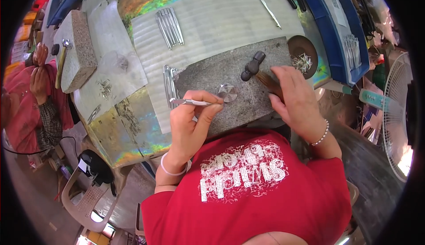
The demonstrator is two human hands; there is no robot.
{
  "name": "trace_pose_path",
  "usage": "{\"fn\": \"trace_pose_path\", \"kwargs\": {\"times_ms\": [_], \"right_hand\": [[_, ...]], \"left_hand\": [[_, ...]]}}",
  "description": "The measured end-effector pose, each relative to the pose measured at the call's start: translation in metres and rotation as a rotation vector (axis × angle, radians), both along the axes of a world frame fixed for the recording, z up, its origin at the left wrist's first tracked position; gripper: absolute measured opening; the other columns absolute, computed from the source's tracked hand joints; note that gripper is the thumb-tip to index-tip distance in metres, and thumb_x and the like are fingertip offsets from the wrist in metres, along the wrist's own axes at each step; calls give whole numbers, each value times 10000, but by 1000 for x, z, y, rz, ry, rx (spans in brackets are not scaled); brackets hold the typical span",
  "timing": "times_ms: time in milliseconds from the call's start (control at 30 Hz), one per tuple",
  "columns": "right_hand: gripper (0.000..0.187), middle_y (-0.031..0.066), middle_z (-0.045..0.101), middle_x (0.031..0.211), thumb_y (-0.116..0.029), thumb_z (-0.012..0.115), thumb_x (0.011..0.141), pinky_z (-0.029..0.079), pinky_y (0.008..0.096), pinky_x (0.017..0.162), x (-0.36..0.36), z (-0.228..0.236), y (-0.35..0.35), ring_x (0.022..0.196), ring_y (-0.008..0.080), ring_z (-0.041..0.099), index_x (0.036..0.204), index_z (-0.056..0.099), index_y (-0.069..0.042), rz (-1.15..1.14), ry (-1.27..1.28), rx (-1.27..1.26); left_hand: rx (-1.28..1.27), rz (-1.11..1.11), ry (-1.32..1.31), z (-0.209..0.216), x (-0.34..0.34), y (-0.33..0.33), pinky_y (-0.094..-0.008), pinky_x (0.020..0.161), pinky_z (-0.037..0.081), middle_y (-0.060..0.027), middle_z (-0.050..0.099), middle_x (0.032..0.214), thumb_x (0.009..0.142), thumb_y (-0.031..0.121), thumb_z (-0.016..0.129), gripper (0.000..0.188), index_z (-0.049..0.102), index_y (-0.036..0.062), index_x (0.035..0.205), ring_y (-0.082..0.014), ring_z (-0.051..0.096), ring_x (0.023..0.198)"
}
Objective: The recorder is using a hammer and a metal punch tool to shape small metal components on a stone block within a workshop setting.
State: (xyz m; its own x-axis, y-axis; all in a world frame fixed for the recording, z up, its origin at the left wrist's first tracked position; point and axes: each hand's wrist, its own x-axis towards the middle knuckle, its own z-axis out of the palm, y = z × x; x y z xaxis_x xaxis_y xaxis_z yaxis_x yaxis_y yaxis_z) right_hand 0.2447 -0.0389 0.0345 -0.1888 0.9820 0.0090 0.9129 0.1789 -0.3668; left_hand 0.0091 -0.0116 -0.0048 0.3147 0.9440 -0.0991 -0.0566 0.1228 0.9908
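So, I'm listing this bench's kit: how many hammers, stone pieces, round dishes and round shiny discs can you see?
Hammers: 2 (dark-headed hammer, far-left hammer)
Stone pieces: 2 (grey slab, speckled block)
Round dishes: 1 (brown dish)
Round shiny discs: 1 (shiny disc)
Total: 6

Two hammers [253, 67], two stone slabs [203, 74], one metal disc [228, 93], one brown bowl [299, 46]
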Motion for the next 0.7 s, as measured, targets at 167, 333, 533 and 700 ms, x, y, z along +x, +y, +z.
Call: {"fn": "trace_pose_path", "kwargs": {"times_ms": [167,333,533,700], "right_hand": [[498,148,488,1001,-7,618,685,443,402,777,-7,-11,-15,939,322,504,1145,429,-7,-76,-43,-19],[481,150,488,981,-2,586,707,459,428,711,-4,-14,-21,860,341,536,1154,409,-16,-140,109,-81],[371,164,554,973,36,536,760,469,353,766,0,-18,-30,903,306,595,1120,459,-13,-212,538,-118],[328,182,578,924,15,552,792,479,360,734,-2,-12,-31,863,322,608,1103,450,-11,-209,679,-190]], "left_hand": [[30,-2,22,-5,9,2,-228,686,498,-101,614,883,823,-75,592,108,544,-52,917,-123,596,784],[48,-21,66,-7,12,-2,-246,734,515,-152,603,948,873,-32,542,117,468,-20,963,-149,609,783],[113,7,102,-7,15,-3,-255,700,522,-170,616,938,892,-17,517,102,455,-19,973,-160,622,751],[165,36,112,-7,18,-2,-239,637,522,-126,610,898,864,-67,528,73,505,-48,930,-152,635,707]]}}
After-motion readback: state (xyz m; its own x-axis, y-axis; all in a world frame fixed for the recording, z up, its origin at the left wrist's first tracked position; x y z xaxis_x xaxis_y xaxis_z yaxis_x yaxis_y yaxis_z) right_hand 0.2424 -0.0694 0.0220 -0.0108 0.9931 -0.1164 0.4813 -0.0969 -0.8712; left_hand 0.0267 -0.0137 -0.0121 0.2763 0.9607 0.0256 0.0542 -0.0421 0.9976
